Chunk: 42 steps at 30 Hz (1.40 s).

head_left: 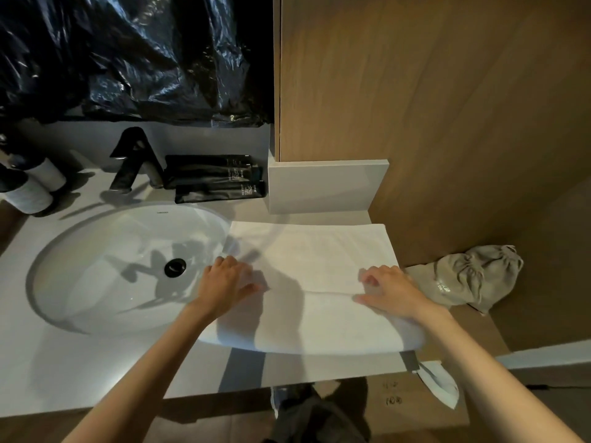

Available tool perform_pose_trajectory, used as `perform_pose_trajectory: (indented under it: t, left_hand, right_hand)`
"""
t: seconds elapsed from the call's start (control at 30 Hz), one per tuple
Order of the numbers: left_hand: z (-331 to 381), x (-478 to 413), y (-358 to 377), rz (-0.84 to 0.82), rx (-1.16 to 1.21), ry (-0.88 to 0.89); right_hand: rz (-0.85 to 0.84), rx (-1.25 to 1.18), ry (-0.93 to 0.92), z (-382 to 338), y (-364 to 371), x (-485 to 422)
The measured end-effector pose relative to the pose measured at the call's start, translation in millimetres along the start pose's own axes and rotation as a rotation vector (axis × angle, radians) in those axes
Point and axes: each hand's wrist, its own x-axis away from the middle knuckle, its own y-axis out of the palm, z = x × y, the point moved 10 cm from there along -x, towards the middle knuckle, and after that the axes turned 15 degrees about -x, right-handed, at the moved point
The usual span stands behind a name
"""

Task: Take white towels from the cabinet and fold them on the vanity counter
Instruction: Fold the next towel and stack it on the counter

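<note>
A white towel (316,260) lies spread on the vanity counter (64,372) to the right of the sink, its near part folded over into a thick rounded edge. My left hand (228,284) rests on the towel's left end beside the basin, fingers spread and loosely bent. My right hand (388,287) lies on the fold near the towel's right end, thumb along the crease. Whether either hand pinches the cloth cannot be made out.
An oval white sink (105,276) with a black drain fills the counter's left. Behind it stand a black faucet (134,158), black tubes (217,179) and two white cups (35,183). A grey drawstring bag (473,276) lies right of the towel. Wooden panel (431,91) rises behind.
</note>
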Motion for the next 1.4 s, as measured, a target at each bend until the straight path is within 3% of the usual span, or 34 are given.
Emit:
perform_pose_trajectory:
  t: [0.17,0.33,0.43,0.63,0.77,1.1,1.4]
  left_hand:
    - [-29,21,17,-0.16,0.015,-0.049]
    - [-42,42,7,-0.098,0.294,-0.026]
    - [-43,63,-2,-0.113,0.485,-0.124]
    - [-52,106,-15,0.076,0.946,-0.26]
    - [-50,129,-11,0.115,1.147,-0.305]
    - [-51,158,-19,0.253,1.106,-0.325]
    - [-64,98,-49,0.364,0.972,-0.365]
  right_hand:
    - [-0.02,-0.018,0.114,30,4,28]
    - [0.11,-0.07,0.028,27,-10,55]
    - [0.186,-0.225,0.001,27,-19,76]
    - [0.467,-0.652,-0.057,27,-39,135]
    - [0.519,-0.943,-0.008,37,-26,170]
    - [0.606,-1.017,0.048,41,-7,178]
    - [0.735,-1.052,0.038,24,-42,130]
